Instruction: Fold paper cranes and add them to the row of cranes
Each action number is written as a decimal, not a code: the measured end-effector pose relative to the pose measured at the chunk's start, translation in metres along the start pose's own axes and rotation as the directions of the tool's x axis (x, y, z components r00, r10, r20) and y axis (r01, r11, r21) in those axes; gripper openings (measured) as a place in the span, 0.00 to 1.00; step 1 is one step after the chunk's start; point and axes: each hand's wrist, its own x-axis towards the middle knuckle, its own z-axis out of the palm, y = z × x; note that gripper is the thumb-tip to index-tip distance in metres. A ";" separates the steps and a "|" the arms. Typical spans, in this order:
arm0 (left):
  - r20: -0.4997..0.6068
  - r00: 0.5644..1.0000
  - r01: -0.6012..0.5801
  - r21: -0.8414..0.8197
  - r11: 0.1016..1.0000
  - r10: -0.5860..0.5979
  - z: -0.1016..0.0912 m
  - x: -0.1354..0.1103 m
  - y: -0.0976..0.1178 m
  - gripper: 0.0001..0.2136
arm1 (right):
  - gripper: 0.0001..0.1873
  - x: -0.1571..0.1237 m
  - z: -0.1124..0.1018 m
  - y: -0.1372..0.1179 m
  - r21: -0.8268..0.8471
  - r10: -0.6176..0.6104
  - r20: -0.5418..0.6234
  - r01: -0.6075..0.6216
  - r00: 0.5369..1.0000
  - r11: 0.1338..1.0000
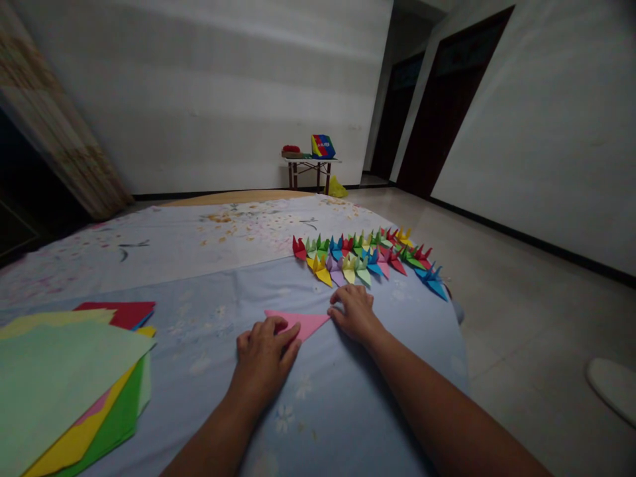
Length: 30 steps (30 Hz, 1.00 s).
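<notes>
A pink sheet of origami paper (309,324), folded into a triangle, lies on the blue flowered cloth in front of me. My left hand (265,351) rests on its left part, thumb and index finger apart and pressing down on it. At the triangle's right corner, my right hand (354,310) has thumb and fingers closed in a pinch on the paper's tip. Just beyond the right hand stand several folded paper cranes (349,267) in rows, in many colours. Part of the pink paper is hidden under the left fingers.
Loose coloured paper sheets (64,377) lie stacked at the left, pale green on top. The round table's cloth (397,397) curves away at the right. Across the room, a small table (311,161) holds a colourful box (322,146); dark doors (450,99) are at the right.
</notes>
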 end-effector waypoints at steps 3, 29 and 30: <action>-0.006 1.000 0.001 -0.006 1.000 -0.001 0.001 0.000 0.000 0.14 | 0.08 -0.002 0.000 -0.008 0.014 -0.051 -0.093 0.053 0.994 0.999; -0.014 1.000 -0.024 -0.008 1.000 0.023 0.004 -0.002 -0.003 0.14 | 0.13 -0.003 0.009 -0.017 0.090 -0.137 0.021 0.134 0.990 0.987; -0.013 1.000 -0.022 -0.008 1.000 0.022 0.004 -0.002 -0.003 0.15 | 0.13 -0.004 0.010 -0.019 0.085 -0.137 0.073 0.131 0.988 0.988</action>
